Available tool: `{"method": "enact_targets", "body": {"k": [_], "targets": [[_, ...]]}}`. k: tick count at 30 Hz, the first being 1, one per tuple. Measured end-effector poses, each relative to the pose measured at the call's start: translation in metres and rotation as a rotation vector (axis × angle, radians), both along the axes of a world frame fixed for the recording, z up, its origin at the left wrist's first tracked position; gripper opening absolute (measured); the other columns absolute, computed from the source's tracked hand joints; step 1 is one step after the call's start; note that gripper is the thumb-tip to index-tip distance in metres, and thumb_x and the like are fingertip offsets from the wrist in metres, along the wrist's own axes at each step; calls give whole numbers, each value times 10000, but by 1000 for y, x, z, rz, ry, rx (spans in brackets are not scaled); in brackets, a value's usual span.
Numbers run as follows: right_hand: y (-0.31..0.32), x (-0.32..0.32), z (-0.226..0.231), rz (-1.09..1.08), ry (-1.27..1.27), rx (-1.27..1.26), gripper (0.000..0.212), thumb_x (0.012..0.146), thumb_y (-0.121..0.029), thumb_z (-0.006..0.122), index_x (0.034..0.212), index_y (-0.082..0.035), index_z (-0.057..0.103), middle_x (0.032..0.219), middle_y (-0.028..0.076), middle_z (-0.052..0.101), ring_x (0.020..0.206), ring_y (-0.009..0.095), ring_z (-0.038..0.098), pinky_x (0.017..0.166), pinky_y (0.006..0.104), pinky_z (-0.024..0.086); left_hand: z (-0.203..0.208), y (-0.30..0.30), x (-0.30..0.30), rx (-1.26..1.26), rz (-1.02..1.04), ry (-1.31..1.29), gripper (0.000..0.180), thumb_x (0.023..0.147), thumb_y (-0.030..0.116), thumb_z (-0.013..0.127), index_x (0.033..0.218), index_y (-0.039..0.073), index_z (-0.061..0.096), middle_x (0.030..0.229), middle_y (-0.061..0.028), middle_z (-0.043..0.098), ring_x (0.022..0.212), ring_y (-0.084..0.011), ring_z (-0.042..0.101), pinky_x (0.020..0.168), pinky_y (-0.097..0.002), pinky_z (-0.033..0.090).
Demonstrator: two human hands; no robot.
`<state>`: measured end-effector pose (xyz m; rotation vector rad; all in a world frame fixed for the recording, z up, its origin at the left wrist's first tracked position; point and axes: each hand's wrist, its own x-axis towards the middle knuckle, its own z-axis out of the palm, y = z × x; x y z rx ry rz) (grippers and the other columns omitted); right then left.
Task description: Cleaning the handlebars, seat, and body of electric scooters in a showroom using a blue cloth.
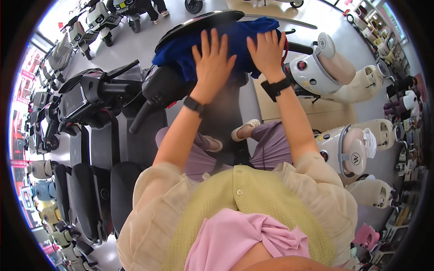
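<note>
Left hand [211,67] and right hand [266,55] lie flat, both grips released, on the blue cloth [242,43] draped by the scooter [166,86] front's far edge. Cloth's in place; what's left, I can't tell.

Grey floor [149,40], parked scooters [98,20] on it; black scooter front [165,88], blue cloth [238,44] across it

We cannot see the part of the dark scooter [165,88] beneath the blue cloth [238,45], nor the fabric directly under the left grip [212,63] and right grip [267,53]. The top edge cuts off a bystander's upper body, leaving us dark-clothed legs [148,8]. Along the right rim, we find the crowded small vehicles [410,156] too tiny to tell apart.
</note>
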<state>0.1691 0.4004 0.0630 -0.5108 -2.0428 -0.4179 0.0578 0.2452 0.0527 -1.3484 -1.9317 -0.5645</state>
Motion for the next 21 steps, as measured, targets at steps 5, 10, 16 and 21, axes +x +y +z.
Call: {"method": "enact_targets", "body": {"k": [5, 10, 16, 21], "targets": [[28, -16, 12, -221, -61, -97, 320, 918, -339, 572, 885, -39, 679, 944, 118, 648, 1016, 336, 562, 1041, 584, 316, 9, 52, 2, 37, -76, 15, 558, 889, 369, 606, 1387, 137, 505, 1504, -143, 392, 1418, -359, 299, 1033, -587, 307], [20, -6, 3, -123, 5, 11, 247, 903, -286, 582, 939, -54, 657, 955, 103, 616, 1024, 341, 538, 1036, 571, 322, 8, 56, 9, 44, -54, 11, 472, 913, 288, 569, 1360, 139, 534, 1491, -115, 423, 1414, -318, 322, 1053, -562, 307], [-17, 26, -18, -26, -26, -62, 305, 898, -219, 608, 1129, -21, 601, 1127, 151, 562, 1122, 372, 487, 1059, 574, 296, 2, 44, 21, 86, -38, 72, 386, 895, 277, 600, 1246, 117, 629, 1408, -73, 507, 1322, -267, 420, 1015, -476, 350], [-18, 39, -10, 126, 38, -119, 201, 840, -123, 675, 1018, -43, 624, 1036, 116, 571, 1056, 351, 528, 941, 477, 413, -3, 40, 29, 156, -76, 46, 356, 851, 261, 659, 1183, 134, 645, 1180, -39, 563, 1129, -234, 503, 919, -427, 383]]}}
